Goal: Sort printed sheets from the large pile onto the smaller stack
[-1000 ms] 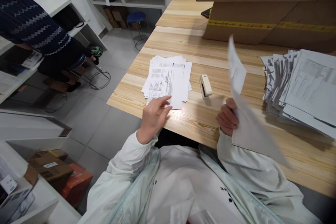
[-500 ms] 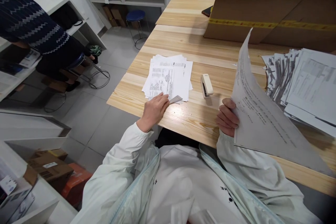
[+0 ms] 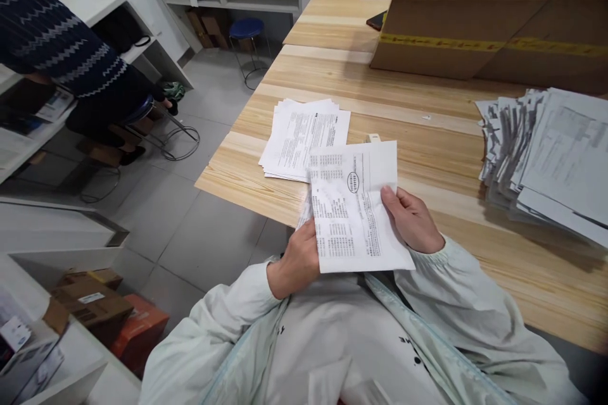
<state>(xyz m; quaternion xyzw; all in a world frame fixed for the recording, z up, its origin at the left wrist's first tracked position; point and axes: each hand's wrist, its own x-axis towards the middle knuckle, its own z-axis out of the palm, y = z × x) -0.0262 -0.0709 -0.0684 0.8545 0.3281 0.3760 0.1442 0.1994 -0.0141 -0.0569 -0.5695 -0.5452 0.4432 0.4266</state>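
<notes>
Both hands, the left hand (image 3: 298, 259) and right hand (image 3: 412, 221), were clamped on printed sheets (image 3: 354, 205) at the frame's centre, squaring them. Joining them would likely call for the stapler (image 3: 373, 138), half hidden just above.

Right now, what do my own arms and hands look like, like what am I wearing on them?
Both hands, left hand and right hand, are bare: no gloves, and no rings or watch visible. Both arms wear long, loose, pale mint-white jacket sleeves with gathered cuffs at the wrists; the fabric looks thin and crinkled.
</notes>
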